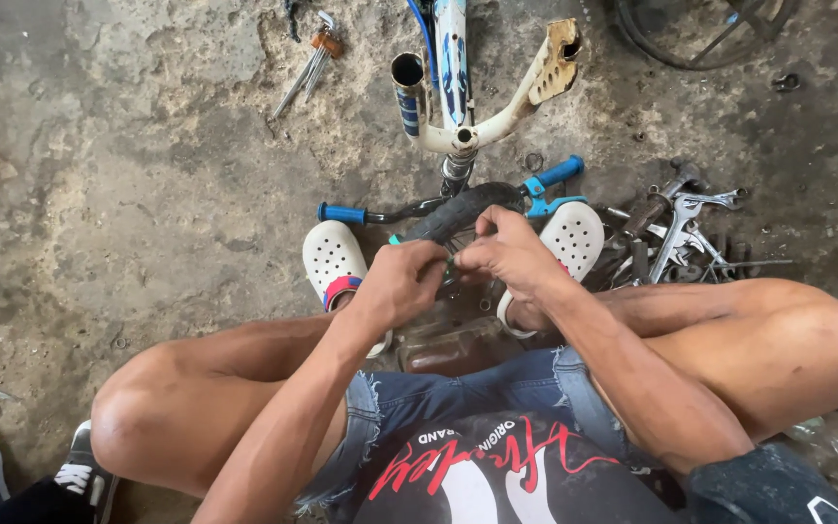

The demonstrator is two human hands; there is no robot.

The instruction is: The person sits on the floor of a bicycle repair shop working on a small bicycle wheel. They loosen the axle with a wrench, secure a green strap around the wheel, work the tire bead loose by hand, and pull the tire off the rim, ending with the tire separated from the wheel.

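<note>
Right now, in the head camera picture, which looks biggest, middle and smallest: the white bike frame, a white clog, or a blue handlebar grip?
1. White bike frame, though cut off at the top edge.
2. White clog, partly hidden by a hand.
3. Blue handlebar grip, clearly smallest.

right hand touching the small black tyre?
Touching. The head view shows the right hand with fingers pressed onto the small black rubber tyre, no gap.

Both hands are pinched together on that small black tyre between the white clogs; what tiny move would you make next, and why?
Probably shift the left hand slightly along the small black rubber tyre: the right hand already grips right beside it, leaving the remaining rim untouched.
</note>
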